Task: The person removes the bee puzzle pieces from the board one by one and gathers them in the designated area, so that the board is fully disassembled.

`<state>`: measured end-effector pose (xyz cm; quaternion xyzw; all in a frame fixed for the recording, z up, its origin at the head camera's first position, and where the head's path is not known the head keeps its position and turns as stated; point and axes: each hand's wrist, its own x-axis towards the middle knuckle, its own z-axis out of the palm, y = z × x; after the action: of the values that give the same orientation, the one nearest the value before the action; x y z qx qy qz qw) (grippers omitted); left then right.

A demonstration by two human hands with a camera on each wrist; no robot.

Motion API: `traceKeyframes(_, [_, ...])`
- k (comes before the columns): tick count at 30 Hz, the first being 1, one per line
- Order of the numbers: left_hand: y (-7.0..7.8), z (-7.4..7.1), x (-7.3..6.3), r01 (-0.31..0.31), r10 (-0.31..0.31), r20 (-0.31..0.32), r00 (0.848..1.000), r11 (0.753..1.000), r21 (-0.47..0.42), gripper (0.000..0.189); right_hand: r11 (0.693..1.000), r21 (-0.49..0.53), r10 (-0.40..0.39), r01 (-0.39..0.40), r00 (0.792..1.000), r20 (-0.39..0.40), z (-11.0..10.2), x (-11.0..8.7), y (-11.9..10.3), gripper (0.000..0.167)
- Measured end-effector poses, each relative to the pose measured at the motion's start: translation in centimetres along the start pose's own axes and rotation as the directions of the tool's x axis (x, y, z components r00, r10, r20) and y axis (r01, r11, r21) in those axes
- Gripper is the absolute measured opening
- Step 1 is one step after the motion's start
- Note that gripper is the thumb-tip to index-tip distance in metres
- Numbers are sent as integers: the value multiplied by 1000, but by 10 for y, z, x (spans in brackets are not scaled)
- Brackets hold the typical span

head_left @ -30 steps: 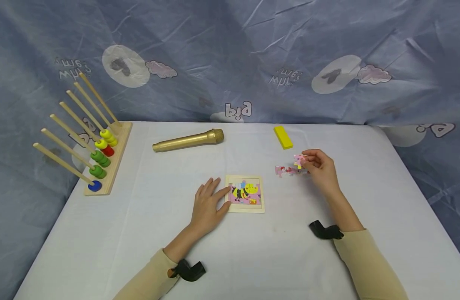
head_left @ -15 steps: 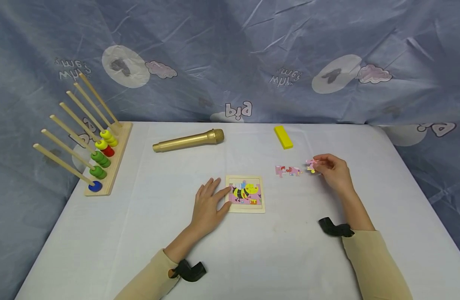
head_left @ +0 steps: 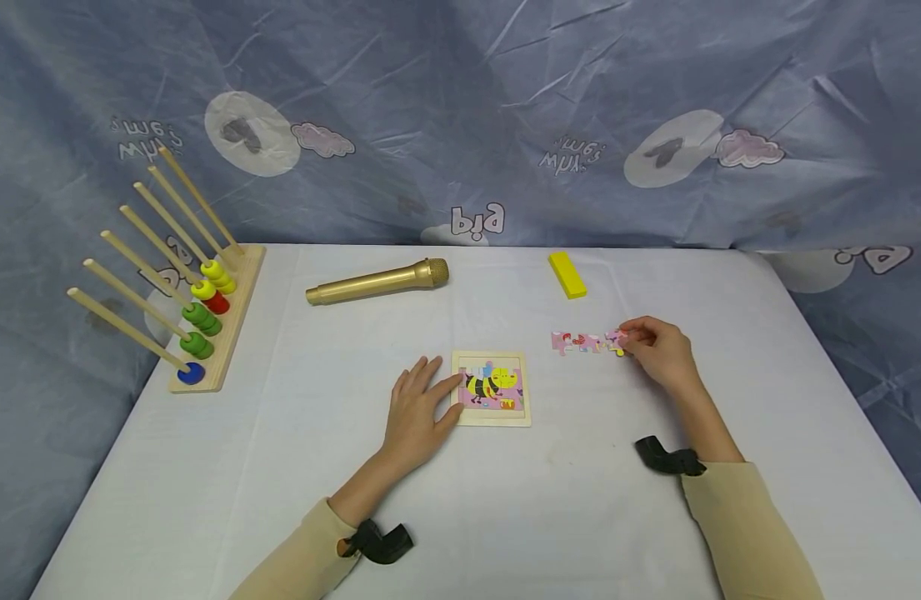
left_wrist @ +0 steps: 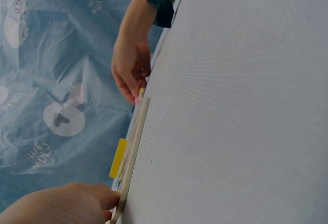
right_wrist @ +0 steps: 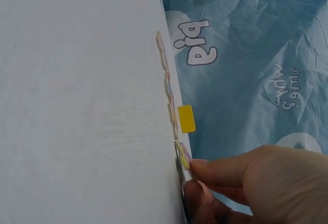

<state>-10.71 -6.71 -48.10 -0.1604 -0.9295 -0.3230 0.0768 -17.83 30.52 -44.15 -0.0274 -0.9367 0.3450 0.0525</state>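
Head view: right of centre, the right hand (head_left: 661, 354) pinches a puzzle piece (head_left: 615, 338); lower centre, the left hand (head_left: 417, 414), fingers spread, touches the bee puzzle (head_left: 492, 388).

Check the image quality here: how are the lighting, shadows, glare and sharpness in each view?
Head view: bright, fairly even light, faint soft shadows near the hands, pale sheen on the folds of the backdrop; left wrist view: dimmer, faint radiating streaks on the white table, puzzle board foreshortened nearly edge-on; right wrist view: also dimmer, print on the held puzzle piece too soft to read.
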Motion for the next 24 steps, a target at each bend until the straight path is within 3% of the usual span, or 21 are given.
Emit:
traceKeyframes(6, [1,-1,-1,-7,7,-4,1000,1000,0,41,997,-76,-32,27,997,-73,4,1,1,17])
traceKeyframes(13, [2,-1,0,-13,13,-11,1000,1000,-3,40,1000,13,12,-11,996,-90,2,-3,-22,22])
traceKeyframes(18, [2,-1,0,-18,18,-24,1000,1000,-3,41,992,122,-38,41,999,-32,16,-7,-49,22])
traceKeyframes(24, [1,0,0,-19,19,-31,999,1000,-4,43,974,210,-116,89,985,124,47,-16,-87,22])
